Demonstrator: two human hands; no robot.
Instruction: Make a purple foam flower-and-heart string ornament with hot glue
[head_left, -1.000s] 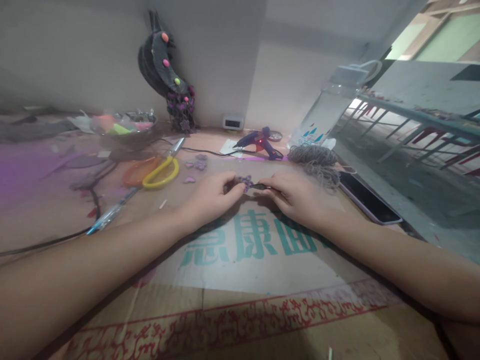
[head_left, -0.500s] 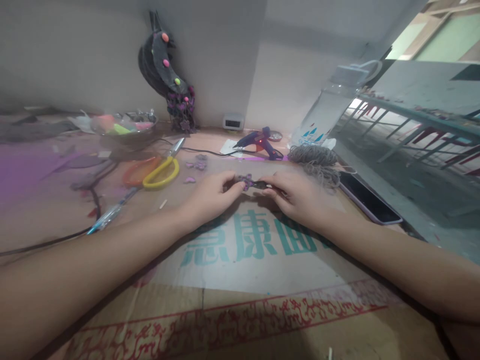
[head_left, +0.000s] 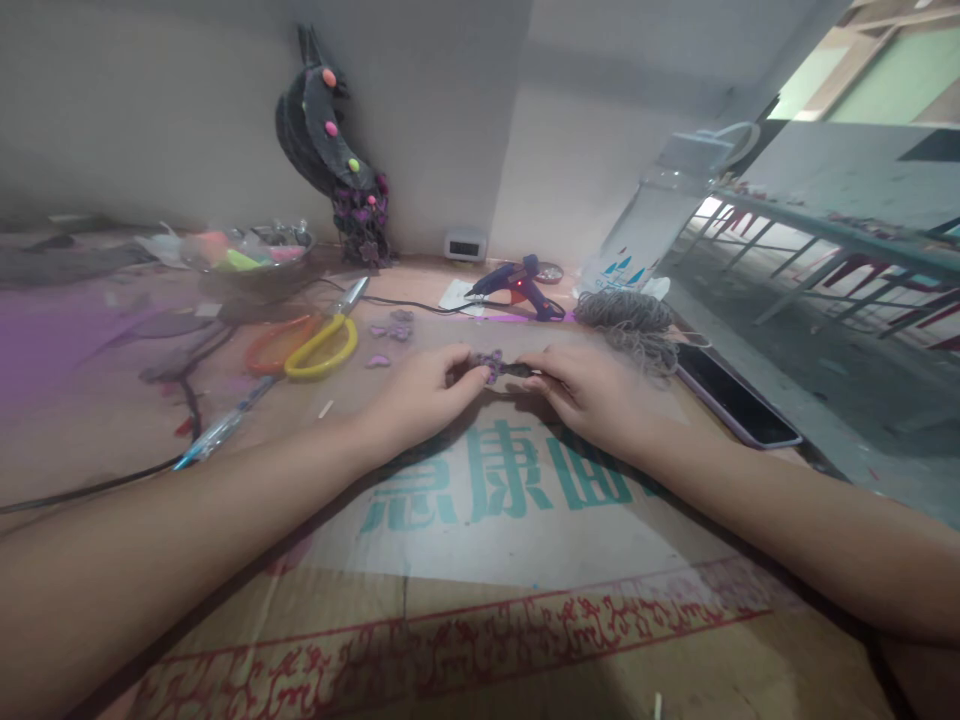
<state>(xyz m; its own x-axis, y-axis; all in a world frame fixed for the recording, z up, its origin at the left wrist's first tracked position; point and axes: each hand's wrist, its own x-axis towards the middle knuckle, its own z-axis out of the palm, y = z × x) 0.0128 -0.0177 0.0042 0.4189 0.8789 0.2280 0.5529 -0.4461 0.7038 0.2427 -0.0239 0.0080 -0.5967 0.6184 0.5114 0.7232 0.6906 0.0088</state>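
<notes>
My left hand [head_left: 420, 393] and my right hand [head_left: 592, 390] meet over a flattened cardboard sheet [head_left: 480, 560] with teal characters. Both pinch a small dark piece with purple flower shapes [head_left: 496, 366] between their fingertips, the left on its purple end, the right on its dark end. Fingers of both hands are curled closed around it. A few loose purple shapes [head_left: 394, 330] lie just beyond my left hand.
Yellow and orange scissors [head_left: 315, 340], a blue pen [head_left: 217, 430] and a black cable [head_left: 187, 400] lie at left. A blue glue gun [head_left: 521, 285], grey yarn [head_left: 626, 320], a phone [head_left: 731, 395], a bowl of coloured bits [head_left: 247, 255] and a dark decorated figure [head_left: 337, 150] stand behind.
The hands stay nearly still; the small piece has shifted slightly between the fingertips, and the view has barely moved.
</notes>
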